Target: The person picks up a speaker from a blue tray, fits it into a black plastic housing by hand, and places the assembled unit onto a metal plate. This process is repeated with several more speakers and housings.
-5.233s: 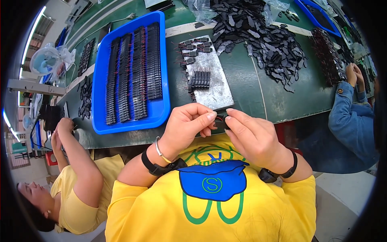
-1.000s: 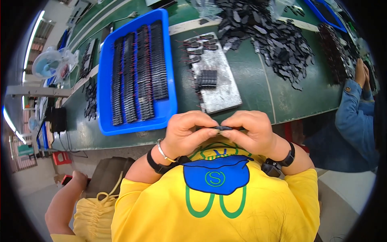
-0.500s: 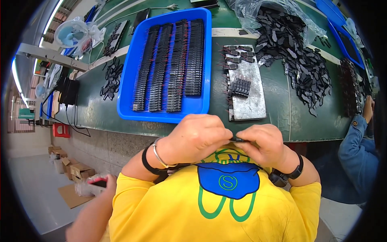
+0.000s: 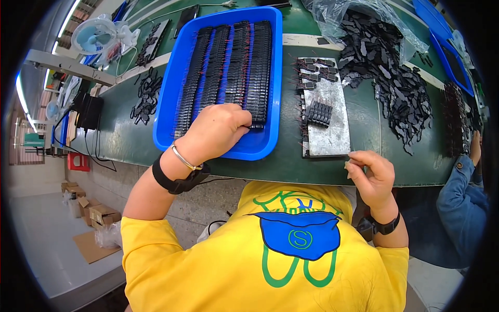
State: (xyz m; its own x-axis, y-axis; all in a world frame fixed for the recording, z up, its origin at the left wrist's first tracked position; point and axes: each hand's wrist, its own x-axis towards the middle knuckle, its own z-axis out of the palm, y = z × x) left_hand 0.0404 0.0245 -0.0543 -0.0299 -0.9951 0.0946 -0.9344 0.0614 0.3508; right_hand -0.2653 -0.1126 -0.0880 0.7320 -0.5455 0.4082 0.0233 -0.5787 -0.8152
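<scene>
My left hand (image 4: 221,130) reaches over the near end of the blue tray (image 4: 275,78), fingers pinched together. At its fingertips is a small black part (image 4: 257,126), at the near end of the rightmost row (image 4: 260,73). The tray holds long rows of such black parts with thin red wires; my hand hides the near ends of the middle rows. My right hand (image 4: 373,179) is closed in a pinch at the table's front edge, with a small pale scrap (image 4: 347,166) between thumb and fingers. Close by lies a metal plate (image 4: 330,138) bearing a short block of black parts (image 4: 318,113).
A heap of flat black pieces (image 4: 405,99) spreads to the right beneath a clear plastic bag (image 4: 332,21). More black pieces (image 4: 147,99) lie left of the tray. A fan (image 4: 94,36) stands far left. At the right edge a co-worker's blue sleeve (image 4: 457,187) shows.
My hands were together in front of my chest, holding a small dark part. They have separated: the left moved forward and left over the tray, the right moved slightly right.
</scene>
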